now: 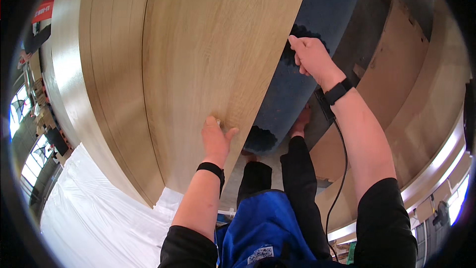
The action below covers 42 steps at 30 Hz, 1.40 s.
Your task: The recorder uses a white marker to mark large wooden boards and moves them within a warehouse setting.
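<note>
A wood-grain panel (208, 54) is stretching from near to far before me, left of centre, while white sheeting (99, 203) is spreading at near left. My right hand (314, 58) is holding its fingers curled nearly closed at the panel's right edge, farther off, and my left hand (216, 141) is touching its near part, thumb spread; whether either is gripping anything isn't showing clearly.

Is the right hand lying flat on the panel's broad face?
No, the right hand is curled at the right edge of the panel, seen mostly against the dark blue surface.
</note>
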Available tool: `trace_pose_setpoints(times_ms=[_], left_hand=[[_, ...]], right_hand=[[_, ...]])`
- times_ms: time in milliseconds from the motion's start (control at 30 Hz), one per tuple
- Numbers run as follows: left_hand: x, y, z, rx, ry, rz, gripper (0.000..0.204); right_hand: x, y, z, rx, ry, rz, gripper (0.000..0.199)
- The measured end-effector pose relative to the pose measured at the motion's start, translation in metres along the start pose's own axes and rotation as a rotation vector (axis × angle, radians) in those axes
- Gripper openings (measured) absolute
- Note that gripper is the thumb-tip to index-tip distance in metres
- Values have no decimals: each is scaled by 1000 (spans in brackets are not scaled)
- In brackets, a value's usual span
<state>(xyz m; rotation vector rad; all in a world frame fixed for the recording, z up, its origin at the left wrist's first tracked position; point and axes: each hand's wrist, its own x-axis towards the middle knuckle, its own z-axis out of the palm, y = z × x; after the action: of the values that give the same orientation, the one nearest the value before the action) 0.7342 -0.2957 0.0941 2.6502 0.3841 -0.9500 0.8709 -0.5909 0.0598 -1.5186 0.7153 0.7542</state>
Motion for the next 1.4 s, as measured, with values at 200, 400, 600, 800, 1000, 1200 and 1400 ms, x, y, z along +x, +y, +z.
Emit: trace_pose_setpoints(times_ms=[200,400,600,800,1000,1200,1400], left_hand=[[0,-3,-2,-3,24,26,54],[-1,3,-4,7,9,7,52],[0,2,-4,10,15,40,53],[-1,0,-4,8,10,16,54],[-1,-1,-1,10,7,31,54],[-1,-4,-4,-14,6,26,55],[0,-6,2,-22,65,119,55]], right_hand=[[-21,27,13,-85,-264,139,45],[0,22,3,-17,-43,-101,43],[8,25,8,-17,-10,-140,46],[8,25,-3,-50,6,-96,46],[10,16,-1,-13,-22,-148,43],[7,40,-6,-95,9,-113,44],[-1,23,-5,88,2,-74,41]])
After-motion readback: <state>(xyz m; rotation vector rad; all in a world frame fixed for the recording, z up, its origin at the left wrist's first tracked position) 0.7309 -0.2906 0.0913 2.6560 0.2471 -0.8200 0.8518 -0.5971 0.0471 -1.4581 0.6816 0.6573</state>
